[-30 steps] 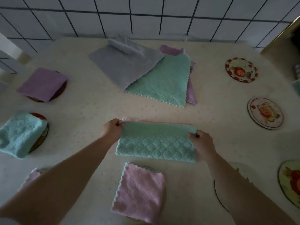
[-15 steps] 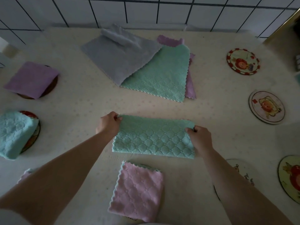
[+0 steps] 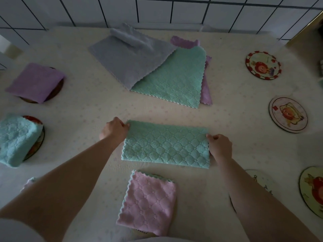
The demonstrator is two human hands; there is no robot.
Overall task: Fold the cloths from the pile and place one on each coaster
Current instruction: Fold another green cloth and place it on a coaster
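Observation:
A green quilted cloth [image 3: 166, 144], folded in half into a long strip, lies flat at the table's middle. My left hand [image 3: 113, 131] pinches its far left corner and my right hand [image 3: 220, 146] pinches its far right corner. Behind it sits the pile: a grey cloth [image 3: 129, 56] over a green cloth [image 3: 174, 79] over a purple one [image 3: 206, 91]. Folded cloths cover coasters: pink [image 3: 148, 201] near me, light blue [image 3: 16, 138] and purple [image 3: 35, 82] at the left. Bare coasters [image 3: 263, 64] [image 3: 288, 115] [image 3: 312, 191] line the right side.
A white tiled wall [image 3: 157, 9] runs along the table's far edge. Another coaster [image 3: 258, 179] is partly hidden under my right forearm. A bit of cloth [image 3: 28, 182] shows beside my left forearm. The cream tablecloth [image 3: 87, 109] covers the table.
The pink underside edge that showed along the strip's far side is now covered; the fold is lined up. Both hands stay at the far corners, and the view has shifted slightly.

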